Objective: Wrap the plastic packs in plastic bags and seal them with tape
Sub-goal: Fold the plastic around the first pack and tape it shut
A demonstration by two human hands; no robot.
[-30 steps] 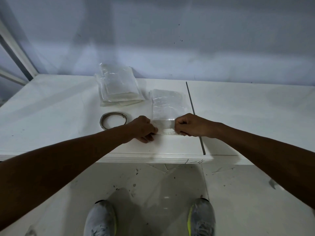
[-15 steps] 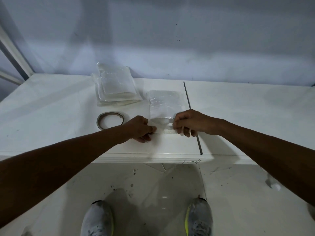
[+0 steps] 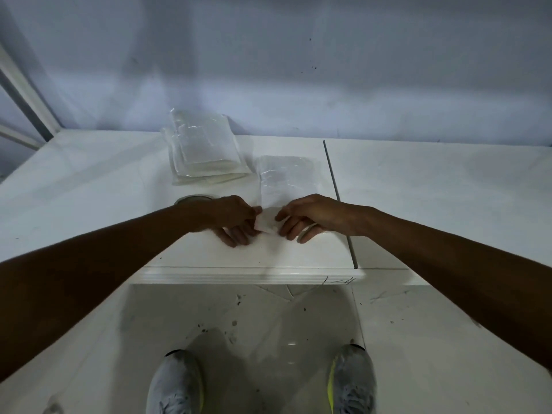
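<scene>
The bagged pack [image 3: 286, 177] lies flat on the white table [image 3: 89, 180], just on the near-left side of the dark seam [image 3: 337, 198] that runs front to back across the top — and that seam is the landmark here. The near end of the bag is folded back toward the person, and both hands are on that flap. The left hand [image 3: 236, 218] pinches the flap's left corner between thumb and fingertips, its other fingers spread on the table; the right hand [image 3: 307, 215] has thumb and forefinger at the flap's right edge, its other fingers loose and splayed beneath, so its grip looks light rather than clenched, and whether it truly grips or only steadies cannot be told. Held at two corners like this, the fold stays square and taut, which looks like the reason for the pose — a flat flap takes tape cleanly. Further left of the seam, just behind the left wrist, the tape roll [image 3: 192, 199] peeks out, kept within easy reach of that hand. Beyond it, toward the wall and well left of the seam, sits the stack of packs [image 3: 206, 153], parked clear of the working spot so nothing snags. Below the table edge, the person's two shoes [image 3: 176, 380] stand square to the job. Judging by this, the fold is being set and the taping is not yet done.
</scene>
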